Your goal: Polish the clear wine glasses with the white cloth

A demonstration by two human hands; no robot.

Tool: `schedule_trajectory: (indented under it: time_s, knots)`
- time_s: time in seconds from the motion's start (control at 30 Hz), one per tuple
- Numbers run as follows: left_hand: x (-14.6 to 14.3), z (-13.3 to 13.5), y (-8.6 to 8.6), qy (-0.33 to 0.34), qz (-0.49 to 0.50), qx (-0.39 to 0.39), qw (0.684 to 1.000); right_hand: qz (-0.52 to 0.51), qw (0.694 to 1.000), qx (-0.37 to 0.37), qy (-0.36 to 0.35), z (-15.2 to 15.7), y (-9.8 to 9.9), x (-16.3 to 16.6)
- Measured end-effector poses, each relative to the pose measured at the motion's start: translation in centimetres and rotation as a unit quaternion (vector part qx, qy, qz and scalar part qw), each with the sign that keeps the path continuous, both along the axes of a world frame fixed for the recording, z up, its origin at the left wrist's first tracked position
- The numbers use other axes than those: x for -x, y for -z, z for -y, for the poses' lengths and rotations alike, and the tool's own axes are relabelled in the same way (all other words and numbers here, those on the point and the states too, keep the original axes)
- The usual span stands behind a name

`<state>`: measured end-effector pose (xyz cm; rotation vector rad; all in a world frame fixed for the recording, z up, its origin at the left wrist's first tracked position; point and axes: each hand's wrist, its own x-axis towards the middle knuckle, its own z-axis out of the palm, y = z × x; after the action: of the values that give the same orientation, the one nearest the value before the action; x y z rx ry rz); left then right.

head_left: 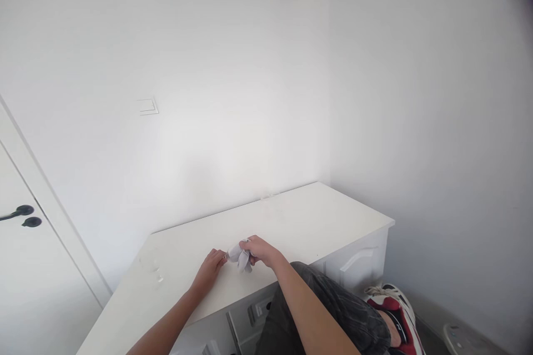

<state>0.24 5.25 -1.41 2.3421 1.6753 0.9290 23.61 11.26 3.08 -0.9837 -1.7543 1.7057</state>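
Over the front part of a white cabinet top (300,216), my right hand (261,250) is closed round a crumpled pale grey cloth (239,255), whose loose end hangs beneath the fingers. Just left of it, my left hand (213,263) has its fingers pressed together at the cloth's left end. Something small and shiny shows at those fingertips, too small to name. Farther left, a clear glass-like object (158,276) stands on the cabinet top, its outline faint.
Near the wall lies a faint clear object (268,196). A door with a black handle (25,210) is at left, and a light switch (147,106) is on the wall. My bent leg (333,294) and red-and-white shoe (400,305) are beside the cabinet front.
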Motion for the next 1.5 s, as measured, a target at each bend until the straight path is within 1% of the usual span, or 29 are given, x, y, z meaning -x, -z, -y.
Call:
schedule_trajectory:
  time_s: [0.03, 0.1, 0.17, 0.23, 0.3, 0.47, 0.53, 0.57, 0.67, 0.7, 0.73, 0.77, 0.8, 0.87, 0.93, 0.97, 1.03, 1.1, 1.17, 1.23, 1.3, 1.33, 1.37, 1.4, 1.43, 1.5]
  knots:
    - [0.1, 0.0, 0.1, 0.000, 0.006, 0.001, 1.000, -0.012, 1.000, 0.001, -0.009, 0.1, 0.1, -0.1]
    - [0.3, -0.1, 0.3, -0.005, 0.017, 0.001, 1.000, -0.017, 0.999, -0.032, -0.030, 0.2, 0.3, -0.3]
    - [0.4, -0.2, 0.5, -0.015, 0.023, -0.001, 1.000, -0.008, 0.994, -0.101, -0.041, 0.3, 0.6, -0.2]
    - [0.4, -0.3, 0.7, -0.027, 0.024, -0.001, 0.999, 0.001, 0.984, -0.176, -0.032, 0.1, 0.9, 0.0]
    - [0.4, -0.3, 0.8, -0.040, 0.022, 0.000, 0.999, 0.000, 0.974, -0.228, -0.017, -0.1, 1.1, 0.3]
    - [0.1, -0.1, 0.5, -0.046, 0.005, -0.007, 0.999, -0.013, 0.965, -0.261, -0.005, -0.3, 1.1, 0.6]
    - [0.0, 0.0, 0.3, -0.052, 0.003, 0.000, 0.999, -0.012, 0.969, -0.245, -0.001, -0.2, 0.7, 0.5]
    - [0.0, 0.0, 0.3, -0.054, 0.002, 0.003, 0.999, -0.008, 0.976, -0.217, -0.006, 0.0, 0.5, 0.5]
    - [0.1, 0.1, 0.2, -0.052, -0.003, 0.004, 0.999, -0.009, 0.995, -0.089, -0.041, 0.7, -0.3, 0.3]
    - [0.2, 0.1, 0.1, -0.052, 0.000, 0.002, 0.999, -0.018, 0.997, -0.057, -0.058, 0.9, -0.5, 0.2]
    - [0.3, 0.1, 0.1, -0.053, 0.004, 0.003, 0.999, -0.027, 0.996, -0.042, -0.074, 1.0, -0.6, 0.1]
    - [0.3, 0.1, 0.1, -0.055, 0.009, 0.003, 0.998, -0.031, 0.995, -0.047, -0.084, 1.1, -0.7, 0.1]
    - [0.4, 0.1, 0.2, -0.056, 0.013, 0.003, 0.998, -0.028, 0.993, -0.071, -0.085, 1.1, -0.7, 0.0]
    - [0.4, 0.0, 0.3, -0.059, 0.017, 0.001, 0.998, -0.002, 0.986, -0.157, -0.063, 0.9, -0.4, 0.1]
    - [0.4, 0.0, 0.4, -0.061, 0.019, -0.002, 0.998, 0.025, 0.967, -0.251, -0.026, 0.5, 0.2, 0.2]
    - [0.3, 0.0, 0.4, -0.060, 0.021, -0.003, 0.998, 0.030, 0.959, -0.281, -0.016, 0.2, 0.6, 0.4]
    - [0.3, 0.0, 0.5, -0.058, 0.023, -0.002, 0.998, 0.022, 0.951, -0.310, -0.005, -0.1, 1.1, 0.6]
    - [0.2, 0.0, 0.5, -0.056, 0.018, -0.002, 0.998, 0.012, 0.951, -0.309, 0.005, -0.3, 1.3, 0.7]
    - [0.3, 0.0, 0.4, -0.052, 0.001, -0.002, 0.999, 0.005, 0.963, -0.268, -0.001, -0.2, 1.2, 0.8]
    - [0.4, -0.1, 0.4, -0.045, -0.020, -0.004, 0.999, -0.009, 0.984, -0.173, -0.030, 0.1, 0.9, 0.8]
    - [0.5, -0.2, 0.5, -0.044, -0.032, -0.011, 0.998, -0.030, 0.996, -0.073, -0.049, 0.3, 0.5, 0.8]
    - [0.5, -0.2, 0.5, -0.047, -0.034, -0.016, 0.998, -0.039, 0.997, -0.042, -0.051, 0.4, 0.3, 0.7]
    - [0.5, -0.2, 0.6, -0.051, -0.033, -0.020, 0.998, -0.046, 0.997, -0.031, -0.052, 0.5, 0.2, 0.7]
    - [0.6, -0.2, 0.6, -0.055, -0.030, -0.024, 0.998, -0.050, 0.996, -0.042, -0.054, 0.6, 0.1, 0.6]
    - [0.6, -0.2, 0.7, -0.059, -0.027, -0.026, 0.998, -0.050, 0.995, -0.070, -0.056, 0.6, 0.1, 0.5]
    - [0.5, -0.2, 0.7, -0.064, -0.018, -0.025, 0.997, -0.027, 0.985, -0.161, -0.052, 0.5, 0.2, 0.3]
